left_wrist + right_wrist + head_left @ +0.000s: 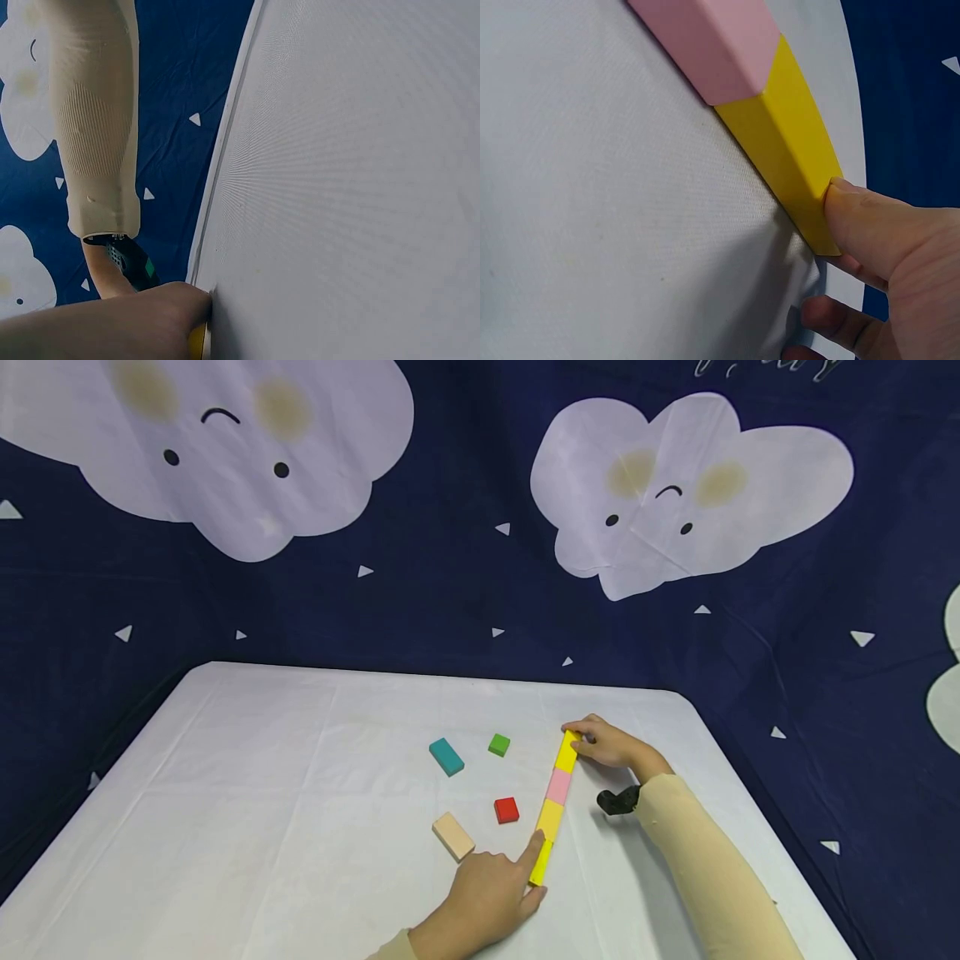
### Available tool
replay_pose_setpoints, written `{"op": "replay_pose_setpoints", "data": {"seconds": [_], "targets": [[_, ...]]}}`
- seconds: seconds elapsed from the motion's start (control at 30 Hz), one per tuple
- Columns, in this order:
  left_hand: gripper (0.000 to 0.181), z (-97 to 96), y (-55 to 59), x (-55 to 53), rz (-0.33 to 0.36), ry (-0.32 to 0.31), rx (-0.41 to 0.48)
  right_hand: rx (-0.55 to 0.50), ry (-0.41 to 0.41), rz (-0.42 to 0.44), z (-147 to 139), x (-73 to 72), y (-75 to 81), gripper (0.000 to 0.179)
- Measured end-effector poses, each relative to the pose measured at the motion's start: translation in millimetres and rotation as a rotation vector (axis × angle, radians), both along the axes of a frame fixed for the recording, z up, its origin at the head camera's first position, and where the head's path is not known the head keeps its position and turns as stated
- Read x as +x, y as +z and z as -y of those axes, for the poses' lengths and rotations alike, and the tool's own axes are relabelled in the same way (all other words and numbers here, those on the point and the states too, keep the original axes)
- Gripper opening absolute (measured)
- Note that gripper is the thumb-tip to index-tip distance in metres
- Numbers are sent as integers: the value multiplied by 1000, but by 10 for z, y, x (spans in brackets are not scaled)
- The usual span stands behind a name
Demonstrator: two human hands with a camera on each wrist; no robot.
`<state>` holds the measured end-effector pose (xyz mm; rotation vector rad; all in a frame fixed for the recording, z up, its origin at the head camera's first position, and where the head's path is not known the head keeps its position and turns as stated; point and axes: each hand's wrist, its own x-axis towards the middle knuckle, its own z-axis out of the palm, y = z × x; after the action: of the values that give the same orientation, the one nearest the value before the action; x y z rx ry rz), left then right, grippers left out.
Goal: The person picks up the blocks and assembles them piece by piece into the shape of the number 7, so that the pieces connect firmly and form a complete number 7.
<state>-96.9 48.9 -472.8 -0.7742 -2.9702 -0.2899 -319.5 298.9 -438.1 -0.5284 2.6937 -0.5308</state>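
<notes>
A straight row of several yellow and pink blocks runs along the right part of the white table. At its far end my right hand (611,745) pinches the last yellow block (787,150), thumb on the side facing the right wrist camera. A pink block (558,786) adjoins it, followed by a yellow block (550,818). My left hand (487,893) is at the near yellow block (542,863), index finger stretched along it and thumb by its near end. In the left wrist view, the left hand (169,309) hides most of that block.
Left of the row lie a teal block (447,757), a small green block (498,744), a red block (506,810) and a beige block (453,837). A dark device (618,801) is on the right wrist. Behind the table (225,735) hangs a navy cloth with clouds.
</notes>
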Motion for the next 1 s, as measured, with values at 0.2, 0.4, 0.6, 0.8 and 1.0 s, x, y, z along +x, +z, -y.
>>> {"op": "replay_pose_setpoints", "data": {"seconds": [0.2,0.4,0.6,0.8,1.0], "targets": [[64,-2,4,6,-5,-2,5,5,-13,17,8,2,4,45],[65,-2,4,8,-2,-2,3,4,-17,32,28,18,19,46],[66,0,-3,3,8,-5,3,-2,-16,33,33,31,27,46],[66,-1,-1,0,33,-5,8,-8,-19,36,50,44,45,46],[66,-7,-4,-7,57,1,8,-6,-44,48,79,45,78,48]]}}
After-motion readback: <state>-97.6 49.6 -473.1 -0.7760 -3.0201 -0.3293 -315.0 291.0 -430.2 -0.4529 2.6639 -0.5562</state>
